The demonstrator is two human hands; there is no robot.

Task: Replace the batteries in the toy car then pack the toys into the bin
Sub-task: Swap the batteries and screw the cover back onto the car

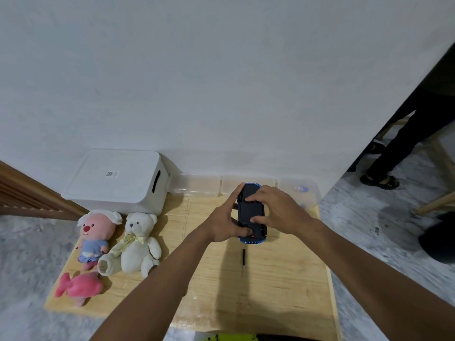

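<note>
The toy car (251, 210) is upside down, its black underside facing up and its blue body showing at the near end. It is held between both hands over the far middle of the wooden table (270, 291). The left hand (222, 222) grips the car's left side, with fingers curled round the far edge and the thumb lying across the underside near a small red spot. The right hand (278, 212) comes in from the right and holds the car with bent fingers, the forefinger and thumb tips resting on the black panel. It may be pinching a cover there, but that part is too small to tell. A dark screwdriver (243, 260) lies on the table just in front of the car, apart from it. At the far left corner stands a white bin (115, 178) with its lid on. In front of the bin lie a pink doll (96, 232), a white teddy bear (136, 242) beside it, and a pink fish (77, 287) nearest the front edge. Clear plastic boxes (197, 184) line the wall behind the car.
</note>
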